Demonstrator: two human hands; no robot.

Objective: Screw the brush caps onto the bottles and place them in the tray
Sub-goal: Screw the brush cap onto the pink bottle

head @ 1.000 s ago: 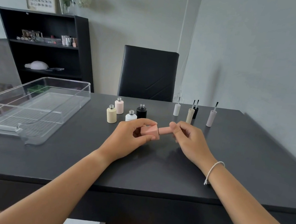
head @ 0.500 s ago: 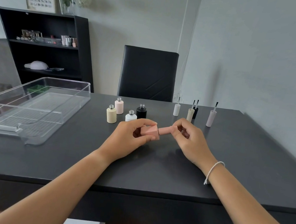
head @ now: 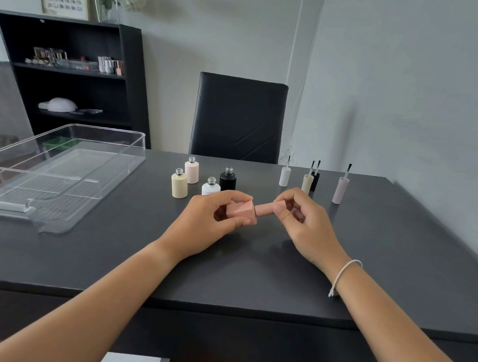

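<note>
My left hand (head: 209, 222) grips a salmon-pink square bottle (head: 241, 211) held sideways above the dark table. My right hand (head: 306, 223) pinches the matching pink brush cap (head: 269, 209), which sits on the bottle's neck with a thin dark gap at the joint. Behind them stand several uncapped bottles: cream (head: 179, 184), pale pink (head: 191, 170), white (head: 211, 187) and black (head: 228, 178). Several brush caps stand brush-up at the back right: white (head: 284, 176), cream (head: 307, 183), black (head: 314, 181) and lilac (head: 340, 190). The clear plastic tray (head: 82, 206) lies at the left with nothing in it.
A black chair (head: 239, 118) stands behind the table's far edge. A black shelf unit (head: 66, 76) with small items is at the back left, and a grey wall runs close along the table's right side.
My right hand's fingers have shifted around the pink cap, turning it on the bottle. The left hand and bottle stay in the same place.
</note>
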